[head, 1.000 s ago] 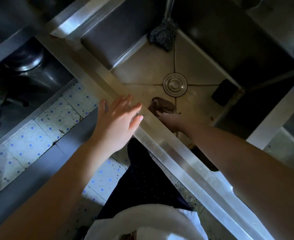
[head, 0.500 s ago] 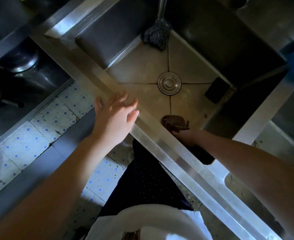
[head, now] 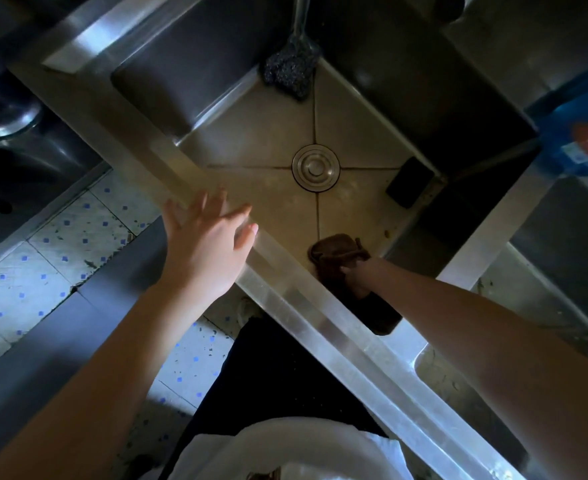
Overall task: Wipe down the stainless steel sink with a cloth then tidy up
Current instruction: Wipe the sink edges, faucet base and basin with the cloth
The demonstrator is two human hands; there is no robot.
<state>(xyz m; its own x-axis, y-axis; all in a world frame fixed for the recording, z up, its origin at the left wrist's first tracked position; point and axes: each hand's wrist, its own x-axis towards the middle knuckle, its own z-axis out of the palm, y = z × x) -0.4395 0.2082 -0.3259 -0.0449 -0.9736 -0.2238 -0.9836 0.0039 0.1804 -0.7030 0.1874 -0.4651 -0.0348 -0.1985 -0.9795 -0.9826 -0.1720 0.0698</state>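
Note:
The stainless steel sink (head: pixel 268 133) fills the middle of the head view, with a round drain cover (head: pixel 315 168) at its centre. My right hand (head: pixel 356 277) is down inside the basin at the near wall, shut on a brown cloth (head: pixel 335 252) pressed against the sink floor. My left hand (head: pixel 206 251) rests flat on the sink's front rim (head: pixel 320 313), fingers spread, holding nothing.
A dark steel-wool scrubber (head: pixel 290 71) lies at the basin's far corner below the tap pipe. A black sponge (head: pixel 410 181) sits at the right corner. A blue package (head: pixel 579 140) stands on the right rim. A second basin (head: pixel 562 258) lies right; tiled floor (head: pixel 60 244) left.
My right hand has slid the brown cloth along the near wall of the basin toward the right corner. My left hand stays on the front rim.

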